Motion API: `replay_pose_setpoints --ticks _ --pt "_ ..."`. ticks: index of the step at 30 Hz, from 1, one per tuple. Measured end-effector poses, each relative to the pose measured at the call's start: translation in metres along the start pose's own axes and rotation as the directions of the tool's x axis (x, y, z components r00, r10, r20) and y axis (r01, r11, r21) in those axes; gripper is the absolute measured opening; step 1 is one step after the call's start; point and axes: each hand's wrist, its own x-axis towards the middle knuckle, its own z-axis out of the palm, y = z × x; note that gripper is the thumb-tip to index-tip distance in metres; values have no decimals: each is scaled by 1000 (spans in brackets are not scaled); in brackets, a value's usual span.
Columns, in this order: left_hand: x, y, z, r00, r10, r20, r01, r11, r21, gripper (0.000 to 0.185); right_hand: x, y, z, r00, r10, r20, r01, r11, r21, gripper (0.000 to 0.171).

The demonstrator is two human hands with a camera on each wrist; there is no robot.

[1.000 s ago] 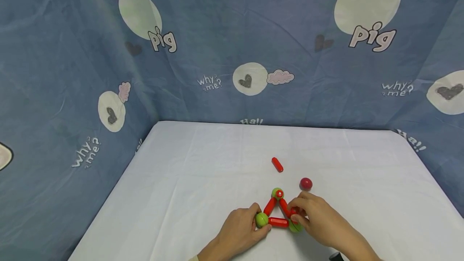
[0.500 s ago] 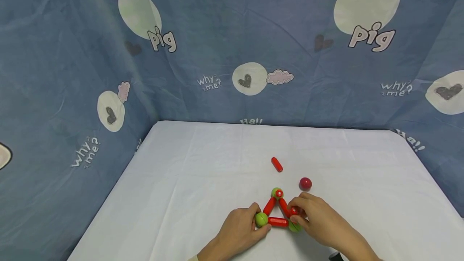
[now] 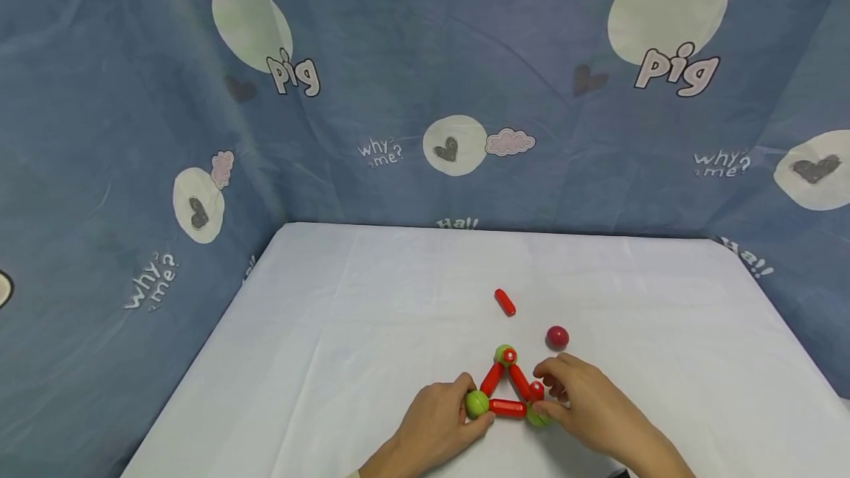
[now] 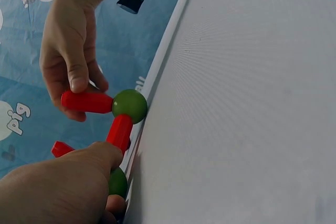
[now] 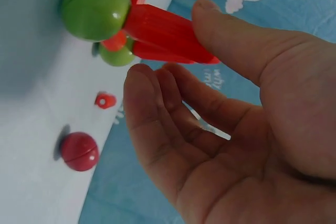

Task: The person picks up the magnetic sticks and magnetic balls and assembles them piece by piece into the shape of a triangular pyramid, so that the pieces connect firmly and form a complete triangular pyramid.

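Note:
Three green balls and red rods form a flat triangle on the table. My left hand (image 3: 434, 415) grips the left green ball (image 3: 477, 404) between thumb and fingers, its thumb by the front red rod (image 3: 508, 409). A red rod (image 5: 168, 32) stands up from the right green ball (image 5: 97, 6). My right hand (image 3: 584, 400) is around that standing rod; its thumb overlaps the rod in the right wrist view while the fingers are spread away from it. Another upright red rod (image 3: 509, 355) stands on the back green ball (image 3: 500, 352).
Behind the triangle, a loose red rod (image 3: 505, 302) lies on the white-covered table (image 3: 372, 301). A dark red ball (image 3: 557, 338) rests near the right hand's fingertips. A blue printed cloth (image 3: 372, 57) hangs behind and along the left side.
My right hand's fingers have opened away from the standing rod, which stays upright on its ball. My left hand keeps its grip on the left ball. The head view shifts slightly.

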Motion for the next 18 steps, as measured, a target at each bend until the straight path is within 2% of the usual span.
replay_pose_setpoints --ticks 9,13,18 --pt "0 -2 2 1000 10 -6 -10 1000 -7 33 2 3 18 991 128 39 -129 991 45 54" --pt "-1 -2 1 1000 20 -15 -20 1000 -12 32 4 3 27 984 168 63 -170 985 27 54" --pt "-1 -3 1 999 28 -23 -28 999 -17 32 6 3 33 981 176 85 -178 984 14 47"
